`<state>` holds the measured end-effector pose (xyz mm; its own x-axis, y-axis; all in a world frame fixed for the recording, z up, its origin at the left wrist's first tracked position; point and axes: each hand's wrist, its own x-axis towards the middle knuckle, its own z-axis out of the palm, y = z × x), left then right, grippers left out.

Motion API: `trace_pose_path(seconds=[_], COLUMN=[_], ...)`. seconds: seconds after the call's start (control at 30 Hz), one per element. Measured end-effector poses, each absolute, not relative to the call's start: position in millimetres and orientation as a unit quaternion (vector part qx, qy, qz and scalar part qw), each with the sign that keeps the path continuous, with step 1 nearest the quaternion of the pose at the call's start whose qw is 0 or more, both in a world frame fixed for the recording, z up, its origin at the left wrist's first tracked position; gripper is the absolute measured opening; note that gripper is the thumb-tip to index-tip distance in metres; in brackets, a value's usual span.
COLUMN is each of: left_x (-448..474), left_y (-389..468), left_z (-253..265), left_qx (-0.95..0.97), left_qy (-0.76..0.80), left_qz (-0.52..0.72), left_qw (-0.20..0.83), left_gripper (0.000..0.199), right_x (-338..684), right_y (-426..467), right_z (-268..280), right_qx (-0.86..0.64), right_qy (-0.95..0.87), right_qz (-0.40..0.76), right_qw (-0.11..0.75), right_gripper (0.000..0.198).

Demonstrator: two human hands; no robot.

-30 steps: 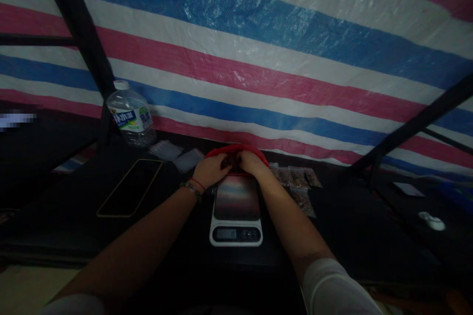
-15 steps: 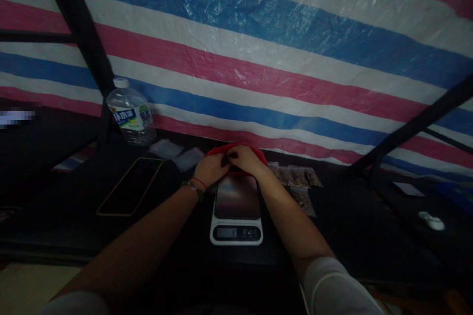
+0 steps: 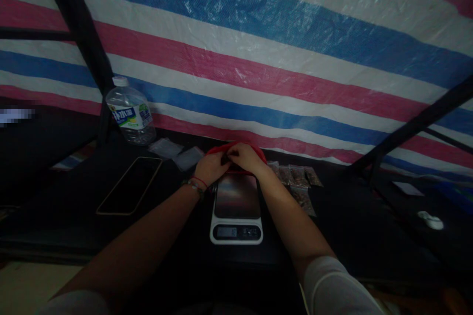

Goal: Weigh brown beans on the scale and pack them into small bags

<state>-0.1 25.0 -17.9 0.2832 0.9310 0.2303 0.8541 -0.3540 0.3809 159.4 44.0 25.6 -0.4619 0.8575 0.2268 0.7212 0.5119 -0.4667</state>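
Over a red container (image 3: 260, 154), perhaps a basin or tray, my left hand (image 3: 213, 166) and my right hand (image 3: 245, 157) meet with bent fingers. Both are closed, fingertips nearly touching around a small dark spot; whatever they pinch is too dim to make out. Beneath my wrists lies a white kitchen scale (image 3: 236, 202) with a metal plate and a lit display. Small clear bags (image 3: 297, 175) of brownish bits lie beyond my right forearm. Flat, clear plastic bags (image 3: 187, 158) rest left of my left hand.
A phone (image 3: 130, 185) lies on the black table at left, with a large clear bottle (image 3: 131, 113) behind it. Striped sheeting (image 3: 258, 69) hangs close behind the table. Dark frame bars (image 3: 79, 34) slant at both sides. A small white object (image 3: 430, 220) lies far right.
Both hands stay nearly still over the red container. The view has shifted very slightly, and the scale's display reads more clearly now.
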Motion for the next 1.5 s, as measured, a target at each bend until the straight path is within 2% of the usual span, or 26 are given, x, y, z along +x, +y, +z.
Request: trace_pose_path(seconds=[0.2,0.4,0.57,0.73,0.9,1.1,1.23,1.4,1.5], left_x=[-0.1,-0.5,-1.2,-0.7,-0.6,-0.4,-0.4,-1.2,-2.4], left_y=[23.7,19.6,20.4,21.4,20.9,21.2,20.5,20.9,22.5], left_z=[-15.9,-13.6,-16.1,-18.3,-18.1,-17.8,-15.9,-16.1,-19.2], left_qx=[0.794,0.798,0.803,0.802,0.804,0.803,0.805,0.805,0.807], left_qy=[0.562,0.549,0.528,0.521,0.507,0.493,0.484,0.486,0.474], left_qz=[0.209,0.228,0.256,0.271,0.294,0.315,0.322,0.321,0.333], left_qw=[0.096,0.102,0.106,0.111,0.104,0.113,0.116,0.115,0.114], left_gripper=[0.046,0.04,0.038,0.036,0.036,0.036,0.034,0.03,0.033], right_x=[162.1,170.3,172.3,166.3,162.7,162.4,162.1,166.2,171.1], right_y=[46.2,51.8,53.0,50.6,51.0,50.5,49.4,50.8,51.5], right_z=[28.2,27.9,23.9,21.0,18.1,16.5,18.9,24.1,26.9], right_qx=[-0.467,-0.501,-0.526,-0.474,-0.436,-0.46,-0.454,-0.468,-0.502], right_qy=[-0.836,-0.817,-0.812,-0.825,-0.844,-0.82,-0.836,-0.824,-0.811], right_qz=[0.142,0.111,0.11,0.153,0.186,0.172,0.169,0.136,0.125], right_qw=[0.253,0.264,0.229,0.268,0.252,0.293,0.257,0.289,0.273], right_gripper=[0.03,0.039,0.038,0.028,0.025,0.023,0.02,0.023,0.026])
